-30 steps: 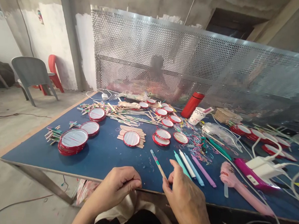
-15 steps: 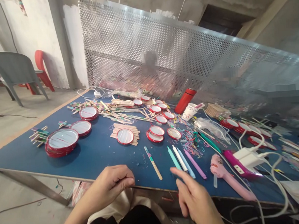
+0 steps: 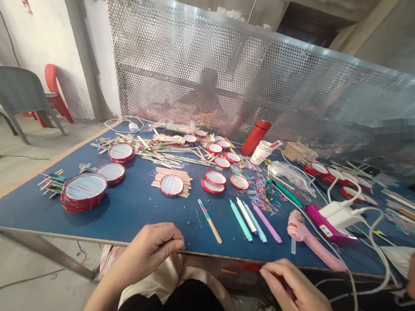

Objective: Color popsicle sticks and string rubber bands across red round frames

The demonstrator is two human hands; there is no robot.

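blue worktable (image 3: 133,211), craft stick (image 3: 208,221) lying between left hand (image 3: 151,248) and right hand (image 3: 293,286)

The counter (image 3: 137,216) is showing deep blue, the round frames (image 3: 172,185) are showing red rims, and the stick (image 3: 209,227) is showing teal and pink bands.

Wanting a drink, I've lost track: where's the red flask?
In the head view, the red flask stands toward the far side of the blue table, left of a white paper cup and before the perforated metal screen.
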